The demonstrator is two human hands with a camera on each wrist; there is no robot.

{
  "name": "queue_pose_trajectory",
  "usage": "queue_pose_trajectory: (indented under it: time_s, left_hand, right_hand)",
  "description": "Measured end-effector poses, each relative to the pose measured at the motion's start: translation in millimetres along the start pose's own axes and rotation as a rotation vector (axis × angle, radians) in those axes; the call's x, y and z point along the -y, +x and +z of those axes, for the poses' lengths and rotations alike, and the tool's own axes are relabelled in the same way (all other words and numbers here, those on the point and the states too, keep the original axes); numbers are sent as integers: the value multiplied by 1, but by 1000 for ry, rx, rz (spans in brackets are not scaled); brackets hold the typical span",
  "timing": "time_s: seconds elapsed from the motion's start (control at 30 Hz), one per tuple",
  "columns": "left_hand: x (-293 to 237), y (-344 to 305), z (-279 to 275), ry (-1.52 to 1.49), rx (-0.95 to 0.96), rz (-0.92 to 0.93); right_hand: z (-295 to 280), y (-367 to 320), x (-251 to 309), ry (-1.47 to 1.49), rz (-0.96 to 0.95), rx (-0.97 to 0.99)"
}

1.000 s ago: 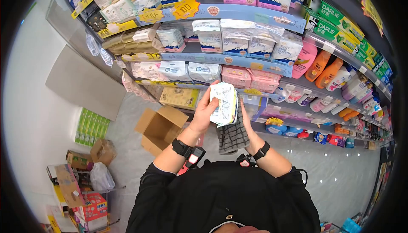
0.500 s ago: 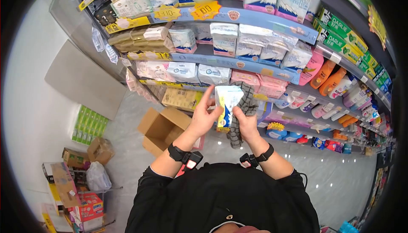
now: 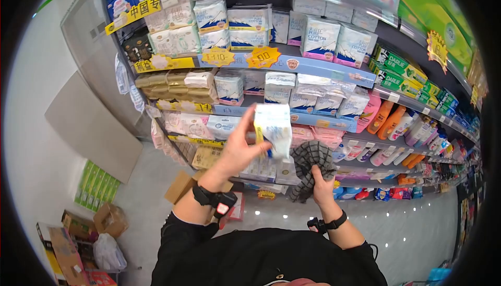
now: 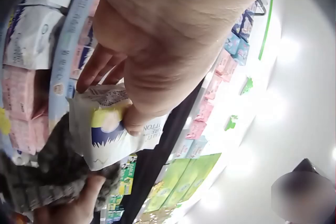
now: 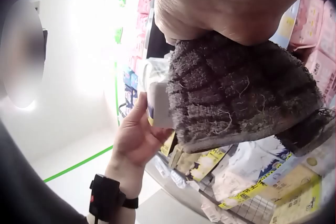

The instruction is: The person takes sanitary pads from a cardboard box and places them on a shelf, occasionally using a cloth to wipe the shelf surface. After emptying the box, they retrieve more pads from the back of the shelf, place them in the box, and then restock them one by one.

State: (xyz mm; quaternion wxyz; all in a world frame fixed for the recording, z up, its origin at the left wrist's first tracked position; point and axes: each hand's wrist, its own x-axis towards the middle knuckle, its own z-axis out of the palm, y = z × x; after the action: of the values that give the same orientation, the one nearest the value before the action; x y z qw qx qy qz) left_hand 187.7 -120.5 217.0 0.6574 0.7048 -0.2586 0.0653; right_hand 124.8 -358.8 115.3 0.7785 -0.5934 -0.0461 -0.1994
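My left hand (image 3: 241,149) grips a white soft pack of cotton pads or sanitary pads (image 3: 275,125) with a yellow and blue end, raised before the shelves. In the left wrist view the thumb presses on the printed side of the pack (image 4: 113,127) and the fingers go round behind it. My right hand (image 3: 322,186) holds a dark grey checked cloth (image 3: 313,163), which hangs bunched from the grip. Seen from the right wrist, the fuzzy cloth (image 5: 236,90) covers most of the fingers, and the left hand (image 5: 137,137) with its pack is beyond it.
Shelves ahead carry rows of similar white packs (image 3: 319,40), toothpaste boxes (image 3: 402,67) and bottles (image 3: 389,121). Pink packs (image 3: 326,137) sit lower. On the floor at left are an open carton (image 3: 180,186), green boxes (image 3: 96,184) and a white plastic bag (image 3: 108,252).
My hands have drawn apart: the left moved up and left with the pack, the right moved right and down with the cloth. The view has tilted up toward higher shelves.
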Motion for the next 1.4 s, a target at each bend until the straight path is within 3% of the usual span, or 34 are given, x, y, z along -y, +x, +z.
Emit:
queue_pose_trajectory:
  time_s: [0.13,0.33,0.57,0.6,0.77,0.87,0.93,1.17,1.33,1.4]
  left_hand:
    - [-42,69,-6,-107,-81,244]
    - [-64,181,-7,505,-267,545]
    - [-56,245,12,788,-227,349]
    - [-52,248,15,942,-245,431]
    - [-47,252,23,1065,-351,384]
    - [-58,249,26,1288,-429,377]
    - [-60,251,27,1382,-397,541]
    - [-68,269,23,1414,-163,685]
    - [-67,281,22,1367,-45,594]
    - [-67,285,22,1570,-42,526]
  right_hand:
    - [-28,-9,6,-15,47,6]
    - [-86,-6,-19,13,98,-71]
    - [-151,31,-27,68,161,-85]
    - [-158,37,-27,57,148,-85]
    - [-191,61,-34,42,202,-70]
    - [-203,74,-43,53,217,-50]
    - [-207,81,-51,62,244,-33]
    - [-189,87,-58,29,300,55]
    - [-175,79,-71,-10,268,14]
    - [-171,76,-69,-13,254,14]
